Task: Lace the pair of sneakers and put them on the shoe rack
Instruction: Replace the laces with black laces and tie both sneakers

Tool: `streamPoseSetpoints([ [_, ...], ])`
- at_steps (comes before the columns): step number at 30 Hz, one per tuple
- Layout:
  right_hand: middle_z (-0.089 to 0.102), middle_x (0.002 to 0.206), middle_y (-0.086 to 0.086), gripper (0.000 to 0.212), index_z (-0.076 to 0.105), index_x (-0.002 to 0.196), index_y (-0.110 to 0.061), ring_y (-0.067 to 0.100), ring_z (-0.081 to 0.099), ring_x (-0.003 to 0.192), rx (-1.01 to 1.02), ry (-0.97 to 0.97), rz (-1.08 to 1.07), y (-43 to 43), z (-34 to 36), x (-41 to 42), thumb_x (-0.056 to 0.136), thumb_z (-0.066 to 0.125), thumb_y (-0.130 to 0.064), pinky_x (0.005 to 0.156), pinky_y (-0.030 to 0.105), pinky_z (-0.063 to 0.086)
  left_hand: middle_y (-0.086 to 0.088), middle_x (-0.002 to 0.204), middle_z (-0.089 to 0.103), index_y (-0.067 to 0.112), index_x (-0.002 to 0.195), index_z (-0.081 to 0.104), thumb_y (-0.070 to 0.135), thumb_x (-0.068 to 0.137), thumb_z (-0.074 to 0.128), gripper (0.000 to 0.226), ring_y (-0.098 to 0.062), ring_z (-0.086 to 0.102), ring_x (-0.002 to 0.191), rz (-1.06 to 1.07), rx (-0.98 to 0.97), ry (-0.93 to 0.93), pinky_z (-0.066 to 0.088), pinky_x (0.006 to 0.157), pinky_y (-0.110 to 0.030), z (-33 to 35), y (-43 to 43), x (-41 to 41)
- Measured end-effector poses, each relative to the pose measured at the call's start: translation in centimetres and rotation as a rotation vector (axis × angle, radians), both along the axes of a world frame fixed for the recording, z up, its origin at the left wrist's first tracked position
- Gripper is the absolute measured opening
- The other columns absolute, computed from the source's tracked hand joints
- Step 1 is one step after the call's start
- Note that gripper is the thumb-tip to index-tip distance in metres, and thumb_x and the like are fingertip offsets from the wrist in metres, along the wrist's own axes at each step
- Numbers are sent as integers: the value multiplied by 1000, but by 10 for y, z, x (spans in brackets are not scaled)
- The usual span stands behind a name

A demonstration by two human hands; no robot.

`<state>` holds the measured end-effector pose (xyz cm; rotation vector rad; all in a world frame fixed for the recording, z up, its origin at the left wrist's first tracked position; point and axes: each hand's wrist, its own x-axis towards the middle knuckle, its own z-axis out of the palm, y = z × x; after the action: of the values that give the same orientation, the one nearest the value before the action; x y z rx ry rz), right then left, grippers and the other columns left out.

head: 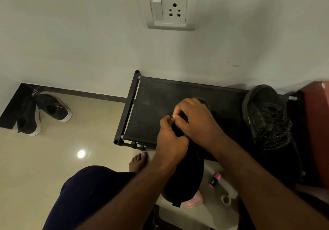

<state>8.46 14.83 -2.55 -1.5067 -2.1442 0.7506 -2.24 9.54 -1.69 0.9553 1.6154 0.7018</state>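
Observation:
A black sneaker (187, 176) lies lengthwise over the front edge of the black shoe rack (153, 94), heel toward me. My left hand (169, 140) and my right hand (194, 119) meet over its lacing area, fingertips pinching what looks like its dark lace; the lace itself is mostly hidden under the fingers. A second dark sneaker (267, 116) with speckled laces threaded lies on the rack's top shelf to the right.
Another pair of black sneakers with white soles (42, 114) lies on the tiled floor at left by the wall. A small pink bottle (215, 179), a pink item and a small round cap lie on the floor. A red box (315, 133) stands at right. My knee and bare foot are below.

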Motion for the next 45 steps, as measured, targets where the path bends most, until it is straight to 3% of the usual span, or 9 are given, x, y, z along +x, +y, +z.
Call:
streamPoseSetpoints([
  [9,56,115,0,26,64,112,-19,18,50,109,-170,-280,-41,-3,5,25,87,67,-24,93,37,47,11,94,62,33,117,44,4,84,69,50,3,64,76,-26,-35,-55,51,59,-11,2,3,2],
  [17,56,93,2,11,63,92,-13,17,50,82,-84,-327,-153,-4,2,13,93,58,-22,69,30,37,11,86,65,37,90,49,0,83,67,42,11,63,65,-73,-15,-51,48,54,-8,-2,3,0],
  [22,57,84,-1,8,65,83,-14,17,51,79,-35,-209,-134,-4,-3,17,88,62,-19,68,34,42,0,95,69,20,104,61,4,81,68,29,-9,69,77,-90,-3,18,56,62,-17,-5,3,-1],
  [30,60,88,-8,10,64,83,-23,12,57,84,25,-35,-1,-3,4,-15,92,61,-22,82,41,49,6,105,62,17,116,60,12,92,63,25,-1,59,84,-180,176,154,46,66,-7,-11,1,3],
  [32,61,87,-9,6,68,86,-17,8,59,82,32,248,-35,-9,17,-31,92,65,-16,81,30,51,8,92,62,17,103,61,15,97,58,7,-9,62,87,-186,164,187,50,72,-19,-13,-1,2],
  [35,66,90,-5,3,70,91,-13,7,62,85,67,478,27,-22,41,-46,92,67,-12,80,23,51,5,66,54,15,73,53,-1,97,53,29,-4,64,68,-143,81,107,47,60,-16,-19,-7,-3],
  [38,69,99,-1,13,73,99,-13,13,61,96,131,353,5,-31,40,-46,92,66,-21,88,32,50,-10,84,57,2,88,57,-6,100,41,21,13,60,70,-126,49,186,48,70,-8,-20,-5,-8],
  [40,66,116,3,27,71,114,-13,17,56,111,73,182,-138,-29,31,-29,92,64,-27,100,34,44,-2,112,66,6,119,60,9,99,53,21,-4,65,99,-48,13,6,55,88,-31,-15,7,-3],
  [45,58,112,-2,35,58,114,-22,15,57,100,-314,-72,-414,-35,22,25,90,66,-46,87,36,52,1,95,74,21,109,71,26,96,62,17,-13,72,89,70,-88,-54,59,83,-34,-12,21,-4],
])
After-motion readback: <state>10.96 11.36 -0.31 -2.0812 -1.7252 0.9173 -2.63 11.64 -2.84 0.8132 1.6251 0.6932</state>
